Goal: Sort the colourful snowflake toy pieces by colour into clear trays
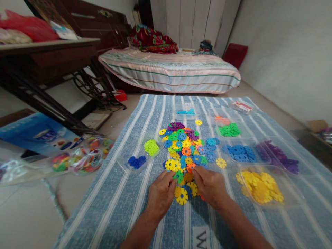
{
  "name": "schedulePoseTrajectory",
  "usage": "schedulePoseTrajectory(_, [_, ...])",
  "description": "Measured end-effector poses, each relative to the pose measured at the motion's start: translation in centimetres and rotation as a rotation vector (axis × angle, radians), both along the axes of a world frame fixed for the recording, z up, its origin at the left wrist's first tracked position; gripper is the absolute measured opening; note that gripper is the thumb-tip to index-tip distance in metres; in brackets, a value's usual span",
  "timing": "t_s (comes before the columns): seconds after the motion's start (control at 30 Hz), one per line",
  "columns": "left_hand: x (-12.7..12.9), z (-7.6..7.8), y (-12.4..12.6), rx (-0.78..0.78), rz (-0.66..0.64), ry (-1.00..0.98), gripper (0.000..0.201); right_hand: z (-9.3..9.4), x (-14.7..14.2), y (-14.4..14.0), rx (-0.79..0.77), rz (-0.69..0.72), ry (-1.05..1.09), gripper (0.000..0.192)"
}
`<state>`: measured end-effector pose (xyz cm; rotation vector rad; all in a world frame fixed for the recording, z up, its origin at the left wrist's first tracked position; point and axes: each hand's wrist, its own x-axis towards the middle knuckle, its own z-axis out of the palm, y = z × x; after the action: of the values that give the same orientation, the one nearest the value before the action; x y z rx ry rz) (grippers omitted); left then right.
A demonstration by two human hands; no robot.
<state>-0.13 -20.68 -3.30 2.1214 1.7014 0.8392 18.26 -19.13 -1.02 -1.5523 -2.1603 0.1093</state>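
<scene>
A mixed pile of notched plastic flower discs (pixel 186 151) lies in the middle of the striped cloth. My left hand (pixel 162 192) is closed at the pile's near left side, its fingertips by a green disc (pixel 178 176); whether it grips that disc is unclear. Opposite it, my right hand (pixel 211 185) has thumb and forefinger pinched at the edge of an orange disc (pixel 191 167). Yellow discs (pixel 182 195) lie between and below the hands. A loose yellow disc (pixel 221 163) sits just beyond my right hand.
Clear boxes hold sorted discs: yellow (pixel 261 186), purple (pixel 281 157), blue (pixel 240 154), green (pixel 229 130) and orange at right; light blue (pixel 185 112) at back; lime (pixel 151 147) and dark blue (pixel 137 162) at left. Beyond stand a bed (pixel 171 72) and a sewing-machine table (pixel 49 46).
</scene>
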Motion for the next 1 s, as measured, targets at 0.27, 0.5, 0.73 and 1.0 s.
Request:
schedulePoseTrajectory(0.27, [0.0, 0.0, 0.0, -0.009, 0.011, -0.037, 0.016, 0.0, 0.2, -0.2, -0.112, -0.033, 0.101, 0.033])
schedulePoseTrajectory(0.5, [0.0, 0.3, 0.0, -0.044, 0.011, -0.029, 0.017, -0.4, 0.3, 0.0, -0.167, -0.058, 0.120, 0.035])
schedulePoseTrajectory(0.73, [0.1, 0.7, -0.2, -0.044, 0.025, -0.153, 0.016, 0.1, 0.0, -0.1, -0.284, -0.009, 0.318, 0.035])
schedulePoseTrajectory(1.0, [0.4, 1.5, -0.5, -0.270, -0.038, -0.484, 0.015, 0.8, -1.3, -0.8, -0.381, 0.123, 0.525, 0.031])
